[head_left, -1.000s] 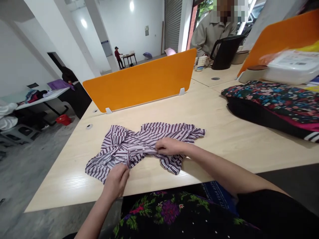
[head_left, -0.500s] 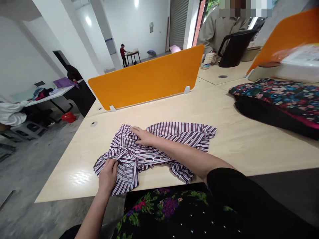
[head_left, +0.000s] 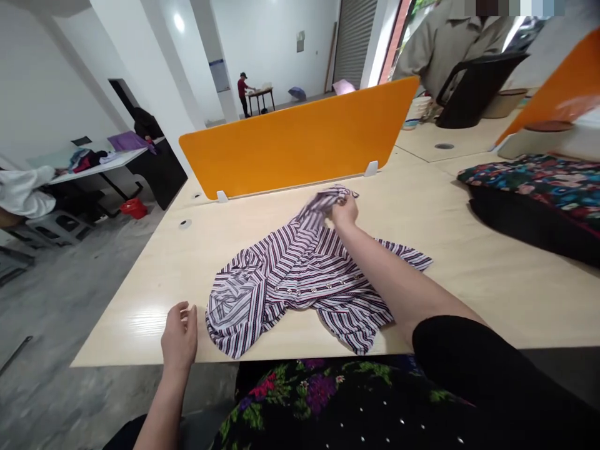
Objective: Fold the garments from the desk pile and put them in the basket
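- Right hand [head_left: 345, 211] has moved away from its owner, towards the orange panel [head_left: 300, 144], drawing one part of the striped shirt [head_left: 290, 262] along; the left hand [head_left: 179, 337] has come off the cloth to its left.
- Right fingers are closed around a bunched, blurred end of the shirt, perhaps a sleeve; it seems raised a little off the worktop [head_left: 135, 312].
- Left fingers are loosely curled with nothing in them, just beside the shirt but apart from it.
- Most of the shirt lies in front of the person, with the row of buttons [head_left: 314, 290] facing up and two folds reaching close to the worktop's near edge.
- Good handling, as a judgement, means drawing the held end out gently, since a hard tug could drag the whole loose shirt along.
- Pressing the free left palm on the rumpled left part would anchor it while the right hand pulls.
- Laying the end down flat before letting go should keep it from springing back into a bunch.
- Creases near the left end would flatten best under a spread palm, stroked outward from the buttons.
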Demonstrator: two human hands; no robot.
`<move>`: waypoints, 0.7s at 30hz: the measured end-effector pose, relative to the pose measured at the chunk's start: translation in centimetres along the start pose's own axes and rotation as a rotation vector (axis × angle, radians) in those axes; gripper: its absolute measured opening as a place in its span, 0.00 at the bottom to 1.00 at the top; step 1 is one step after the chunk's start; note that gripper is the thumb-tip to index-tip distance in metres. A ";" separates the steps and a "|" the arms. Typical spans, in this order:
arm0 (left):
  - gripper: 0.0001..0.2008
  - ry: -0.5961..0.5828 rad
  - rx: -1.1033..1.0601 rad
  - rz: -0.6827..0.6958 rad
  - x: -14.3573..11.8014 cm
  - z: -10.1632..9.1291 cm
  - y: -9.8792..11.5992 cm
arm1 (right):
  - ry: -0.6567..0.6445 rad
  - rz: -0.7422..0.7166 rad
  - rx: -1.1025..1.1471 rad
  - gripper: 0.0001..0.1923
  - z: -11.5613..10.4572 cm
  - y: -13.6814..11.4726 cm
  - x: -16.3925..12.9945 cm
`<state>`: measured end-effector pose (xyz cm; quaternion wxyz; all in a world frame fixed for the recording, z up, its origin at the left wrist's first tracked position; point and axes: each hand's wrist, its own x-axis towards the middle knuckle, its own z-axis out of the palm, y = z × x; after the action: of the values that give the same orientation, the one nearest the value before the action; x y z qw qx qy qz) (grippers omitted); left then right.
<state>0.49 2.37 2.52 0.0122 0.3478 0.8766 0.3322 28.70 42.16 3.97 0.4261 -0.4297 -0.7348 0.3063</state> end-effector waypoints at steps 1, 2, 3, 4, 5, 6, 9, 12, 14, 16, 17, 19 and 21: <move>0.20 -0.003 0.057 0.007 0.1 0.3 0.1 | 0.059 0.020 -0.037 0.22 -0.6 0.3 -0.6; 0.22 -0.012 0.108 0.022 0.2 0.5 0.1 | 0.116 0.036 -0.082 0.22 -0.6 0.3 -1.2; 0.23 -0.026 0.146 0.043 0.3 0.7 0.2 | 0.152 0.037 -0.124 0.21 -0.3 0.0 -1.8; 0.25 -0.041 0.172 0.074 0.5 0.9 0.3 | 0.149 0.016 -0.148 0.19 0.6 -0.6 -2.4; 0.26 -0.057 0.191 0.110 0.8 1.1 0.5 | 0.106 -0.027 -0.169 0.17 1.7 -1.4 -2.8; 0.26 -0.078 0.207 0.149 1.1 1.3 0.7 | 0.025 -0.089 -0.197 0.16 3.2 -2.5 -3.2; 0.18 -0.182 0.250 0.212 1.9 2.0 1.5 | -0.310 -0.296 -0.360 0.23 7.9 -5.7 -4.3; 0.08 -0.268 0.274 0.184 2.1 2.4 2.2 | -0.545 -0.395 -0.538 0.32 11.4 -8.1 -5.6; 0.08 -0.237 0.227 0.180 1.9 2.1 2.4 | -0.636 -0.433 -0.599 0.23 12.6 -9.1 -6.3; 0.07 -0.116 0.125 0.167 1.6 1.4 2.6 | -0.673 -0.489 -0.607 0.12 12.6 -9.5 -6.4; 0.07 -0.041 0.065 0.148 1.5 1.0 2.8 | -0.652 -0.509 -0.569 0.10 12.1 -9.6 -6.3; 0.07 0.072 -0.086 0.134 1.4 0.1 3.7 | -0.517 -0.496 -0.384 0.09 10.5 -9.5 -5.5; 0.10 0.064 -0.311 0.198 1.8 -0.2 5.2 | -0.285 -0.394 -0.124 0.08 7.9 -8.7 -4.3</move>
<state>2.25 6.13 6.17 0.0051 0.4155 0.7761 0.4743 19.60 33.81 5.99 0.3425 -0.2561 -0.8744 0.2290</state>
